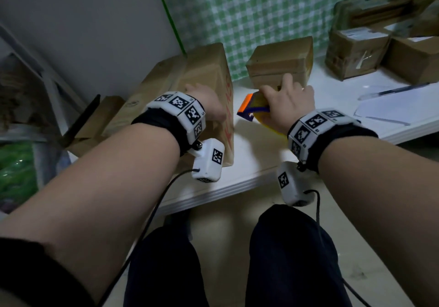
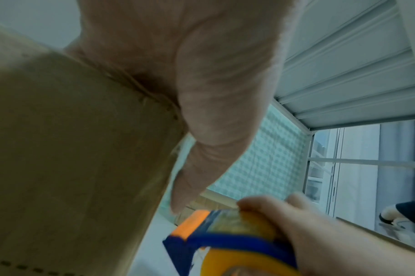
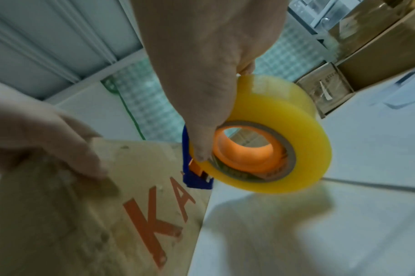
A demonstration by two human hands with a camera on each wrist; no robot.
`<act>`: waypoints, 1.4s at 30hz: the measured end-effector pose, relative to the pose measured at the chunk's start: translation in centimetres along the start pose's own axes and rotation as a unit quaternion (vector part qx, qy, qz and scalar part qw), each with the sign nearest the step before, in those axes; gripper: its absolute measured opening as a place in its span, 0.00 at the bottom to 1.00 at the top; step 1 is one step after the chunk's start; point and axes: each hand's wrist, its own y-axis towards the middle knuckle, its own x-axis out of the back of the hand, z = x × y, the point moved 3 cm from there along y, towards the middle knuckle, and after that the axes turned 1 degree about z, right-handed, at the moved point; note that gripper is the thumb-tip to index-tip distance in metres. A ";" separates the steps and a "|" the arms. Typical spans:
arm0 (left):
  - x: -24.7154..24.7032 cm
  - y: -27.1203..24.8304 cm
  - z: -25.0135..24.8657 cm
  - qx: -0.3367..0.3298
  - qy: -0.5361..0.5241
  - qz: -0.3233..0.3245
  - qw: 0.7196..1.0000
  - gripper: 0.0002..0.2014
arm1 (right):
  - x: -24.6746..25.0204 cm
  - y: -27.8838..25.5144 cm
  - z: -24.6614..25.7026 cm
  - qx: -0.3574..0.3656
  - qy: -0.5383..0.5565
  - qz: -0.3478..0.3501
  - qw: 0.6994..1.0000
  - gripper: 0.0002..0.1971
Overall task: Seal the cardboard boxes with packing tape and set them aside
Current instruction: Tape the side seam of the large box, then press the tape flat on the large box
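Box: my left hand (image 1: 209, 103) rests fingers-down on the tall box (image 1: 190, 86).
Tape: my right hand (image 1: 287, 103) grips the tape roll (image 3: 272, 138) just beside it.
Right wrist only: red "KA" lettering (image 3: 159, 214).

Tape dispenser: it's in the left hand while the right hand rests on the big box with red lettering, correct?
Hands are swapped. The right wrist view shows the right hand gripping the tape dispenser, and the left hand rests on the big box with red lettering.

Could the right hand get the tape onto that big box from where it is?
Probably yes: the right hand holds the tape just beside the big box, nothing between them.
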 end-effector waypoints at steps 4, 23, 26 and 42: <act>-0.6 0.9 1.6 -0.024 -0.069 0.015 0.997 0.57 | -1.5 0.3 1.9 0.040 -0.049 0.053 0.997 0.24; -2.7 -0.7 6.9 -0.273 -0.083 -0.124 0.950 0.35 | 2.8 1.0 6.4 0.090 0.149 0.090 0.981 0.42; -2.7 -0.7 6.9 -0.275 -0.081 -0.125 0.950 0.29 | 5.0 1.1 6.8 0.126 0.202 0.061 0.969 0.48; -1.7 -1.2 7.0 -0.299 -0.117 -0.105 0.941 0.21 | 5.6 1.2 10.2 0.171 -0.003 0.066 0.983 0.18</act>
